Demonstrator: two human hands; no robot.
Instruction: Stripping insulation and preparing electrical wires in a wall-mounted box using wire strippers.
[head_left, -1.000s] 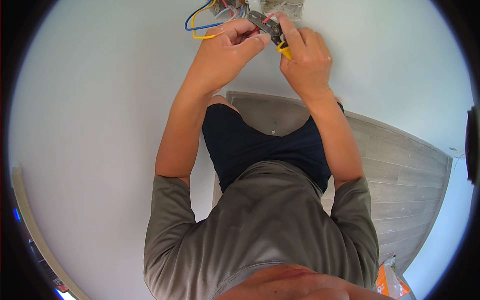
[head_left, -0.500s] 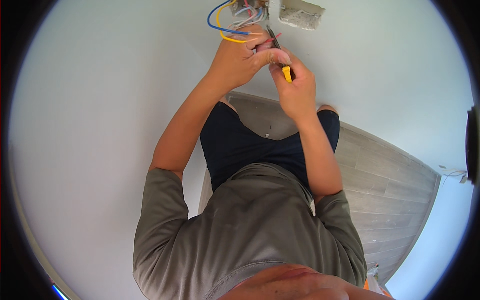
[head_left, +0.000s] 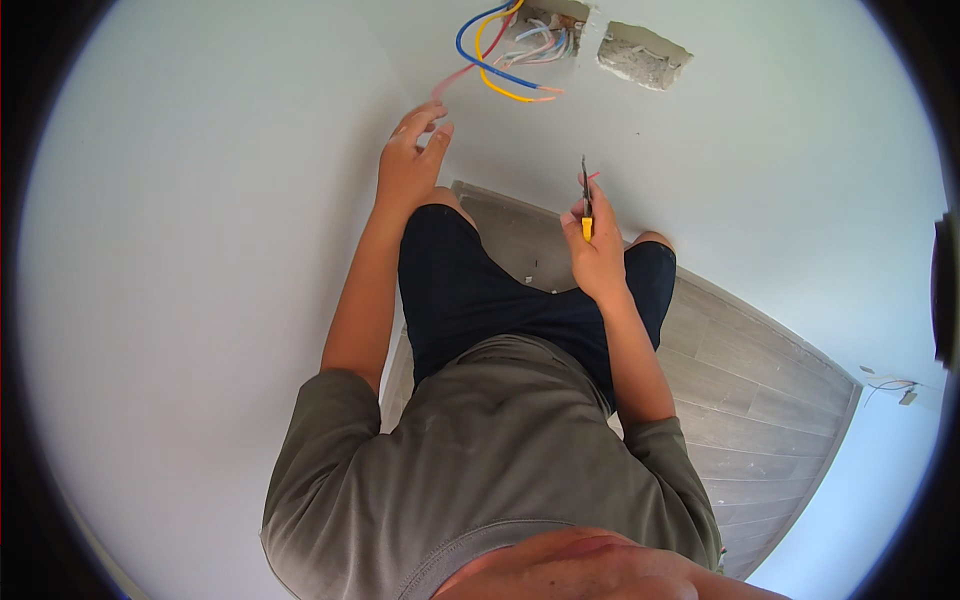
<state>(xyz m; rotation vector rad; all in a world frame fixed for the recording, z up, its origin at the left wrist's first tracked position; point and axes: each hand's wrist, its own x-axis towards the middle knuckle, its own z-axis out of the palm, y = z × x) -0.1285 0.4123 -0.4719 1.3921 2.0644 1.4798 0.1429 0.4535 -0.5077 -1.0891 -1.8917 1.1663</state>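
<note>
And here's the red wire (head_left: 490, 48), running from the left edge of the open wall recess (head_left: 568, 10) down to the left hand (head_left: 412, 160). Its thumb stands apart from the forefinger, the wire's end is at the fingertips, and whether they pinch it can't be told. Over on the right, the right hand (head_left: 598, 255) is wrapped round the yellow-handled pliers (head_left: 587, 228), tips up, well apart from the wire, a short red piece (head_left: 594, 175) just beside the jaws. Trouble there? That scrap looks loose enough to drop to the floor (head_left: 760, 400) if the grip eases.

Watch the blue wire (head_left: 468, 55) and the yellow wire (head_left: 500, 88), looping out below the recess's lower edge, bare copper ends close together: one nudge could bring them into contact, which would be nasty if they're live, and nothing shows either way. A hard tug on the red could drag its neighbours along, pale wires (head_left: 540, 45) included, or scrape insulation against that rough rim.
</note>
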